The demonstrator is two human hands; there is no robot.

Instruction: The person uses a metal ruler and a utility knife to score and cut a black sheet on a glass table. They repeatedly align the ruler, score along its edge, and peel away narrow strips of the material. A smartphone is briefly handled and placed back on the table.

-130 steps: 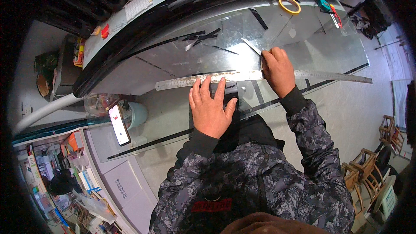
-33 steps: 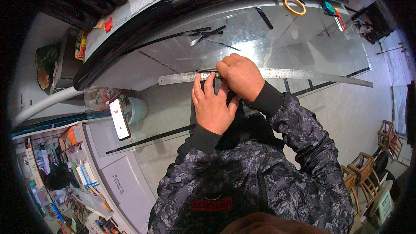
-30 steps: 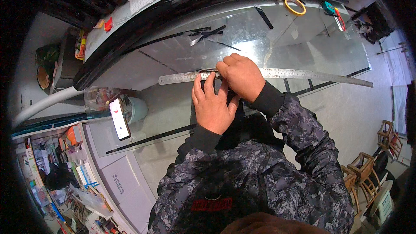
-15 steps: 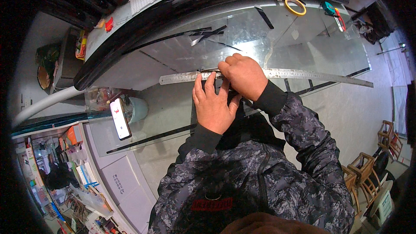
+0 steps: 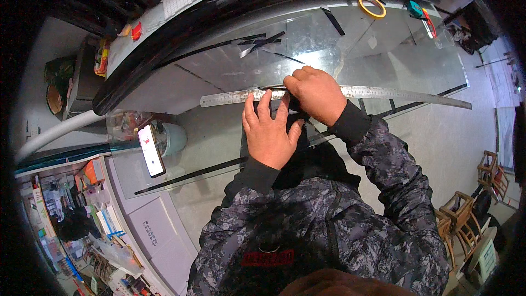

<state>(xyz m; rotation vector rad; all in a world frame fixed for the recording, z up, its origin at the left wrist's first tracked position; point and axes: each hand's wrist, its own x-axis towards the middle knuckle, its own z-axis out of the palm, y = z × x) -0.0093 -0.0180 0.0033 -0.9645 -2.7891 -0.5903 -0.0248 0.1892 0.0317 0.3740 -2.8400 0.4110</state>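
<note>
A long steel ruler [image 5: 394,94] lies across a clear glass sheet [image 5: 213,131]. My left hand [image 5: 269,140] presses on the ruler with its fingers spread and their tips at its edge. Just right of it, my right hand [image 5: 319,96] is closed at the ruler's far edge. What its fingers grip is hidden; a thin dark sliver shows to the left of the knuckles. Under and beside my left hand runs a black strip of material [image 5: 250,134], partly covered by hand and sleeve.
Loose black strips [image 5: 263,44] lie beyond the ruler. A yellow tape roll [image 5: 372,7] and a teal tape measure [image 5: 415,9] sit at the far right. Near the left edge rests a lit phone [image 5: 151,151], by a pale bucket [image 5: 174,138]. Wooden stools [image 5: 457,208] stand at right.
My right hand has slid a little to the right along the ruler, away from my left hand. My left hand stays nearly in place on the ruler.
</note>
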